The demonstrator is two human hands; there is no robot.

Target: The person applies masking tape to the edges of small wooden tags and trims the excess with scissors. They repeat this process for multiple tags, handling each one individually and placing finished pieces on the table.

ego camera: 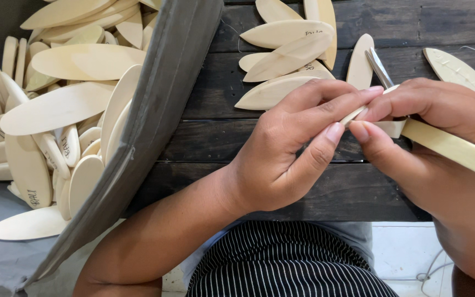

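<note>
Striped lap (pixel 287 258) at bottom centre. Left hand (pixel 281 148) and right hand (pixel 435 148) both pinch one pale wooden blade (pixel 452 147) mid-right, metal tool (pixel 379 67) behind. Small finished-looking pile (pixel 287 55) up top; grey bin (pixel 160 110) upper left looks full, so much left.

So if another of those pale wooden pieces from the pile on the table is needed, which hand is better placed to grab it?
Probably the left hand: the pile of pale oval wooden pieces lies just beyond its fingers. The right hand is occupied with a long pale wooden stick and a metal blade.
</note>
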